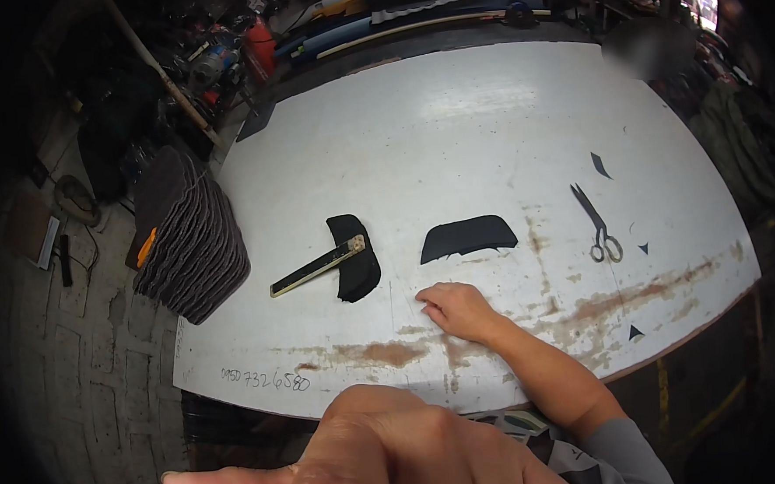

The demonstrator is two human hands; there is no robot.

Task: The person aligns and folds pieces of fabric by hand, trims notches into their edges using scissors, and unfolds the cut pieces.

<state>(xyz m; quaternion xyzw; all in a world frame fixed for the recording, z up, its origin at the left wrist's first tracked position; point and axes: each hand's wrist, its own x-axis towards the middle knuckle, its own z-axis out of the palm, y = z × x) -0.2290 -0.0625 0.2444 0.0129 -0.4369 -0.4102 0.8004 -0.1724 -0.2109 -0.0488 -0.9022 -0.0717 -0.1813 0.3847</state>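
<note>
My left hand (389, 448) looms large at the bottom, close to the camera. One digit stretches left, the other fingers bend, and their tips fall outside the picture; nothing shows in it. Low over the white tabletop is my right hand (463, 312), fingers loosely bent, thumb apart, holding nothing visible. Just beyond it lies a black curved fabric piece (468, 236) with a ragged near edge. A second black curved piece (359, 270) lies to the left, under a dark flat stick (314, 268) with pale edges. Black-handled scissors (599, 226) rest on the right.
A stack of dark grey fabric pieces (190, 239) stands at the white table's (383, 155) left edge. Small black scraps (636, 332) lie on the right, with a dark strip (601, 165) beyond the scissors. Rolls of material (368, 33) lie behind the table.
</note>
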